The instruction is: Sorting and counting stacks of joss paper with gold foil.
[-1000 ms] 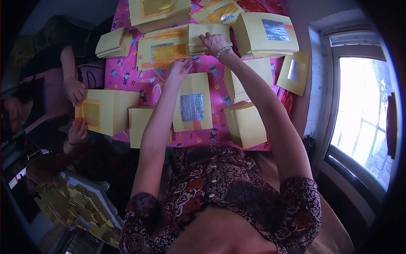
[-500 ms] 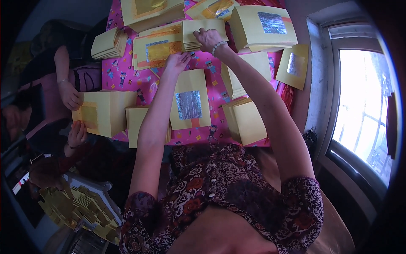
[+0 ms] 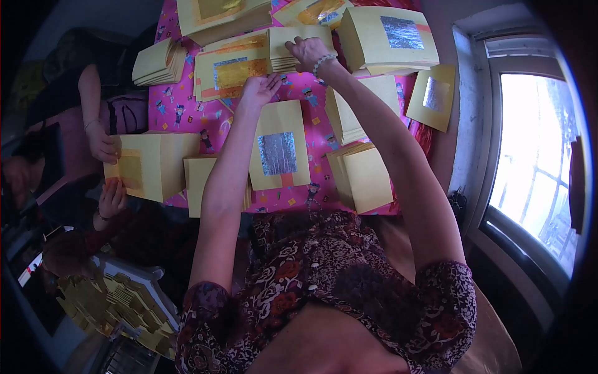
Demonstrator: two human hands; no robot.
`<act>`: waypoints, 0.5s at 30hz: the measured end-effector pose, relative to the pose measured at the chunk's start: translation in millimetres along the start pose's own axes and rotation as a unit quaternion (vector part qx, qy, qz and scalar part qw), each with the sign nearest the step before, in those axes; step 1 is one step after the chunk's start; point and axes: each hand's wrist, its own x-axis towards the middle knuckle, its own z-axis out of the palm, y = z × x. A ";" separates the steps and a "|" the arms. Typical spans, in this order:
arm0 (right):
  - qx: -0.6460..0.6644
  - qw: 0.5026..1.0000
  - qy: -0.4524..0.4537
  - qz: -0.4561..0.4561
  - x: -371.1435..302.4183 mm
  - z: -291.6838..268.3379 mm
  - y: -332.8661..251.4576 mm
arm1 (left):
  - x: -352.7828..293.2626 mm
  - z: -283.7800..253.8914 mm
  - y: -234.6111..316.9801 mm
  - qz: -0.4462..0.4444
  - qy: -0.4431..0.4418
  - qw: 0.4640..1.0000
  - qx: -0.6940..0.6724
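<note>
My left hand (image 3: 261, 88), palm turned partly up and fingers stretched out, is at the front edge of yellow paper sheets (image 3: 215, 67) with orange, gold and silver patches. My right hand (image 3: 309, 55), wearing a beaded bracelet, lies with curled fingers on a stack of folded yellow paper (image 3: 280, 42). Its fingertips are partly hidden. Nearer to me, between my forearms, is a yellow sheet (image 3: 277, 112) with a silver foil square. Beside my right forearm stand folded yellow stacks (image 3: 369, 177).
The pink patterned table cover (image 3: 227, 121) bears more paper stacks, including a large one (image 3: 398, 59) at far right. On the left, another person's hands (image 3: 103, 146) touch a folded yellow bundle (image 3: 174, 153). A bright window (image 3: 529, 149) is on the right.
Almost nothing differs. The right hand's fingers have shifted slightly on the folded stack, and the left hand has moved a little. The other person's hands stay at their bundle.
</note>
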 end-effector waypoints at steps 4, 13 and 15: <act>0.004 1.000 0.015 -0.007 0.2 -0.8 -0.8 | 7.9 -4.0 5.7 -0.030 -0.013 0.999 -0.017; 0.005 0.999 0.033 -0.011 -8.5 3.8 -0.3 | 2.9 9.2 -6.4 0.014 0.005 0.999 0.045; 0.017 0.999 0.031 -0.016 -10.0 2.1 6.1 | -3.3 13.0 -12.8 0.095 0.011 0.986 0.134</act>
